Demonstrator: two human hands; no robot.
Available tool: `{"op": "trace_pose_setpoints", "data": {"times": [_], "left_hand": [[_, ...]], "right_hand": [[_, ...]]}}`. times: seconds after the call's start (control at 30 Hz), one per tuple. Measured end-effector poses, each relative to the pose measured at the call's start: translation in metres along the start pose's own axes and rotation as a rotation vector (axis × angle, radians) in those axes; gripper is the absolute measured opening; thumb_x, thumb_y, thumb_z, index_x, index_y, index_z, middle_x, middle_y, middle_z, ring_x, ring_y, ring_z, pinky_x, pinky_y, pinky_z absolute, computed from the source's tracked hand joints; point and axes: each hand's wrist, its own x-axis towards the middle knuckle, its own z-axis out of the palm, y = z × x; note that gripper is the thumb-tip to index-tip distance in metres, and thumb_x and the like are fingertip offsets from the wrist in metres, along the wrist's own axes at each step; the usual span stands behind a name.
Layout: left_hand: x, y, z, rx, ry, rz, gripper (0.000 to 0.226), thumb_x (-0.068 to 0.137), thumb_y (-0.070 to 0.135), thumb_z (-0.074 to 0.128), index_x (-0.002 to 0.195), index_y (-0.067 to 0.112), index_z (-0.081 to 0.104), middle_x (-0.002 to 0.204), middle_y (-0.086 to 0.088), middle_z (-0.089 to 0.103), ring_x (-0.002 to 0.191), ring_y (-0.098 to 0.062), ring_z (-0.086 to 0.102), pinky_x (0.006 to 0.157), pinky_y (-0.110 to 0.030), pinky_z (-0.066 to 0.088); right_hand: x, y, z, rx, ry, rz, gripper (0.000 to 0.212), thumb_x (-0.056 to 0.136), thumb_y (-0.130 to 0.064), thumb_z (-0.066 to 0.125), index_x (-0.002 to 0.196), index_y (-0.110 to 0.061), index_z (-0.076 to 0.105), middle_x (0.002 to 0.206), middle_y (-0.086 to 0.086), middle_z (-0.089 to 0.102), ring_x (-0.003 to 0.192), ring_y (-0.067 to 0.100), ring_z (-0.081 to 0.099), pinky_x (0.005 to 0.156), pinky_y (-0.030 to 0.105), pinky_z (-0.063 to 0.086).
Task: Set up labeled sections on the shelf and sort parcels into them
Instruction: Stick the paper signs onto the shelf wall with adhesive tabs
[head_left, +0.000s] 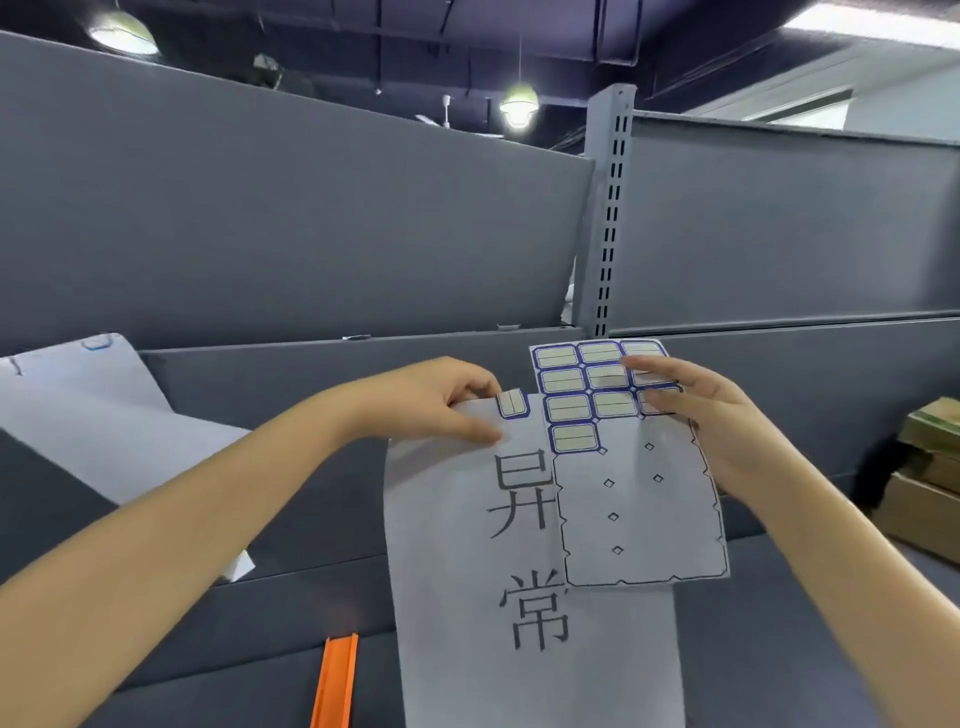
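Shelf unit (311, 234), grey steel, w/ slotted upright (608, 208) between two bays. R bay, lower tier: stacked cardboard parcels (930, 467) at far edge. L bay: white sheet (78, 405) lying tilted, blue-edged sticker at its top. Orange strip (337, 675) on the tier in front, bottom of view.

Paper sign (467, 545): white, portrait, two large black characters "异常" set vertically; held before the shelf, centre view. L hand (441, 400) pinches its top edge betw. thumb and fingers; one blue-bordered label (512, 404) sits at that edge, just beside the fingertips.

Sticker sheet (639, 509) overlaps the sign's R side: upper rows hold blue-bordered labels, lower part is bare backing. R hand (711, 410) grips its upper R corner, fingers lying over the labels; thumb hidden.
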Motion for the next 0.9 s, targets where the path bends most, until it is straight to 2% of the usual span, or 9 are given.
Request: {"op": "trace_pose_setpoints", "data": {"times": [0.1, 0.27, 0.33, 0.47, 0.57, 0.7, 0.77, 0.83, 0.9], "left_hand": [[0.004, -0.004, 0.006, 0.040, 0.052, -0.037, 0.016, 0.094, 0.031, 0.054, 0.096, 0.018, 0.063, 0.073, 0.002, 0.062, 0.058, -0.007, 0.047, 0.061, -0.022, 0.042], [0.006, -0.018, 0.008, 0.048, 0.152, -0.094, 0.023, 0.091, 0.034, 0.059, 0.086, 0.012, 0.064, 0.068, 0.000, 0.055, 0.061, -0.010, 0.037, 0.061, -0.025, 0.032], [0.006, -0.025, 0.009, 0.002, 0.211, -0.103, 0.012, 0.089, 0.029, 0.062, 0.098, 0.023, 0.065, 0.070, 0.006, 0.065, 0.058, -0.011, 0.041, 0.055, -0.023, 0.035], [0.004, -0.032, 0.004, -0.149, 0.305, -0.036, 0.051, 0.086, 0.014, 0.064, 0.118, 0.051, 0.050, 0.089, 0.002, 0.071, 0.074, -0.011, 0.062, 0.063, -0.024, 0.049], [-0.001, -0.035, 0.000, -0.092, 0.251, 0.006, 0.028, 0.082, 0.011, 0.056, 0.090, 0.035, 0.066, 0.086, 0.005, 0.070, 0.072, -0.023, 0.058, 0.067, -0.036, 0.046], [-0.009, -0.041, 0.000, -0.077, 0.335, -0.127, 0.027, 0.085, 0.005, 0.051, 0.079, 0.020, 0.073, 0.077, 0.004, 0.071, 0.062, -0.014, 0.050, 0.053, -0.019, 0.039], [-0.013, -0.044, 0.005, -0.111, 0.355, -0.167, 0.011, 0.085, 0.022, 0.064, 0.081, 0.017, 0.073, 0.073, 0.000, 0.068, 0.057, -0.007, 0.048, 0.051, -0.014, 0.037], [-0.016, -0.049, 0.011, -0.055, 0.411, -0.184, 0.026, 0.076, 0.043, 0.073, 0.077, 0.017, 0.070, 0.061, 0.007, 0.057, 0.050, -0.002, 0.042, 0.050, -0.012, 0.033], [-0.017, -0.054, 0.015, 0.043, 0.504, -0.175, 0.033, 0.071, 0.047, 0.076, 0.075, 0.016, 0.068, 0.062, 0.012, 0.054, 0.054, 0.002, 0.044, 0.049, -0.011, 0.032]], "right_hand": [[0.008, 0.013, -0.020, -0.054, 0.145, 0.026, 0.043, 0.091, 0.001, 0.049, 0.088, -0.032, 0.075, 0.115, 0.005, 0.067, 0.111, 0.032, 0.058, 0.103, 0.052, 0.041], [0.006, 0.018, -0.022, 0.070, 0.243, 0.029, 0.036, 0.093, 0.000, 0.047, 0.094, -0.028, 0.071, 0.117, 0.008, 0.066, 0.095, 0.024, 0.064, 0.062, 0.027, 0.058], [0.006, 0.017, -0.016, 0.072, 0.227, -0.009, 0.038, 0.093, -0.001, 0.048, 0.105, -0.031, 0.068, 0.119, 0.005, 0.066, 0.100, 0.024, 0.064, 0.068, 0.029, 0.059], [0.009, 0.012, 0.013, 0.014, 0.148, -0.093, 0.053, 0.092, 0.000, 0.050, 0.123, -0.043, 0.054, 0.112, -0.024, 0.065, 0.102, -0.001, 0.063, 0.090, 0.024, 0.051], [0.011, 0.014, 0.046, -0.064, 0.093, -0.110, 0.069, 0.093, 0.003, 0.048, 0.141, -0.044, 0.030, 0.105, -0.036, 0.062, 0.103, -0.011, 0.058, 0.096, 0.017, 0.043], [0.018, 0.019, 0.084, -0.164, 0.147, -0.094, 0.078, 0.095, 0.001, 0.047, 0.149, -0.037, 0.006, 0.091, -0.047, 0.056, 0.094, -0.017, 0.056, 0.084, 0.000, 0.041], [0.022, 0.024, 0.099, -0.158, 0.196, -0.076, 0.079, 0.095, -0.003, 0.047, 0.150, -0.037, 0.000, 0.113, -0.034, 0.057, 0.095, -0.012, 0.058, 0.080, 0.004, 0.045], [0.024, 0.027, 0.114, -0.129, 0.235, -0.073, 0.077, 0.095, -0.007, 0.048, 0.150, -0.034, 0.003, 0.129, -0.020, 0.053, 0.096, -0.004, 0.057, 0.084, 0.013, 0.040], [0.026, 0.028, 0.127, -0.059, 0.239, -0.079, 0.059, 0.093, -0.008, 0.052, 0.144, -0.027, 0.030, 0.118, -0.015, 0.063, 0.095, 0.002, 0.060, 0.092, 0.027, 0.044]]}}
